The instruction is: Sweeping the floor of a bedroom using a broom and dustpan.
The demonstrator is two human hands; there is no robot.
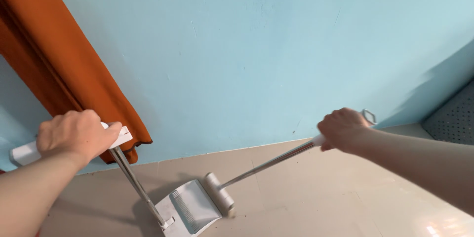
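Note:
My left hand is closed around the white top grip of a long-handled dustpan, whose metal pole runs down to the grey pan resting on the floor. My right hand grips the upper end of a broom with a metal pole. The broom's grey head lies at the pan's open lip, touching it. Both forearms reach in from the bottom corners.
A light blue wall rises just behind the pan. An orange curtain hangs at the left, down to the floor. The floor is beige tile. A dark grey perforated object sits at the right edge.

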